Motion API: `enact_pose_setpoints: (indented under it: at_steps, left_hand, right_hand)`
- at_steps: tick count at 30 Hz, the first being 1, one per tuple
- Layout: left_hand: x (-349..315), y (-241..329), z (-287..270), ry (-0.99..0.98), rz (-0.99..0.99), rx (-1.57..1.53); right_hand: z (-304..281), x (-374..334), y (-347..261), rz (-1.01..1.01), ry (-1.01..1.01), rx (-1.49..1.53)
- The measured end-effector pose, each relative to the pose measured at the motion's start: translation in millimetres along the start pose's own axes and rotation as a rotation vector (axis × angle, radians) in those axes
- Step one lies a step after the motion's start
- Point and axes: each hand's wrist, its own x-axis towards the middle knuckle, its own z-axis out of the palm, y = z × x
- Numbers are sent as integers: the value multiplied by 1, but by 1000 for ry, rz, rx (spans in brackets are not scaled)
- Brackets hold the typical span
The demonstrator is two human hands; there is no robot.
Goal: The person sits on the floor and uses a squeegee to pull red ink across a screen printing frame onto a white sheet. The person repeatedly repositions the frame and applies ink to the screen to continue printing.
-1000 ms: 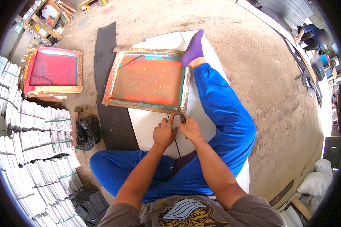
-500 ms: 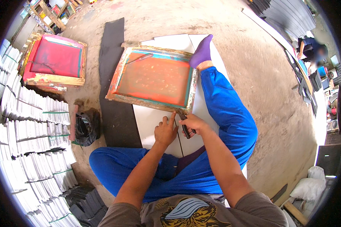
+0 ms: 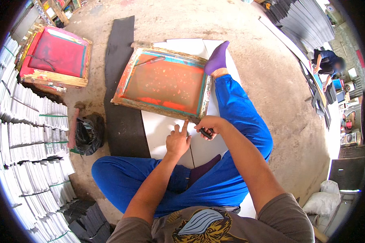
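Note:
A wooden screen-printing frame [image 3: 166, 86] with orange-stained mesh lies in front of me. A screwdriver [image 3: 151, 61] rests along its far-left inner edge. My right hand [image 3: 211, 124] is closed around black-handled pliers [image 3: 207, 133] at the frame's near right corner; their jaws are hidden by the hand. Just left of it, my left hand [image 3: 177, 141] holds nothing. Its index finger is stretched out to the near wooden edge of the frame, and the other fingers are loosely curled.
White boards [image 3: 160, 129] and a dark mat [image 3: 123, 133] lie beneath the frame. A pink-red screen frame [image 3: 56, 54] sits at far left, above tied paper stacks [image 3: 24, 137] and a black plastic bag [image 3: 91, 133]. Another person [image 3: 328, 62] crouches at far right.
My right hand has turned and lifted slightly at the corner, so the pliers' handles point more to the right. My left hand has hardly moved.

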Motion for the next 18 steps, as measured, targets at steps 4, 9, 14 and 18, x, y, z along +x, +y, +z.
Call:
enact_pose_setpoints:
  at_steps: [4,9,14,18]
  left_hand:
    - [-3,-8,0,-7,-73,-78]
    - [-6,-16,-8,6,-110,-180]
    - [-6,-16,-6,76,-119,-192]
    - [-3,-14,-2,116,-94,-223]
  right_hand:
    - [48,-9,13,-230,252,85]
    - [71,19,32,-417,483,127]
    - [78,13,29,-457,558,122]
    - [99,36,42,-534,931,-118]
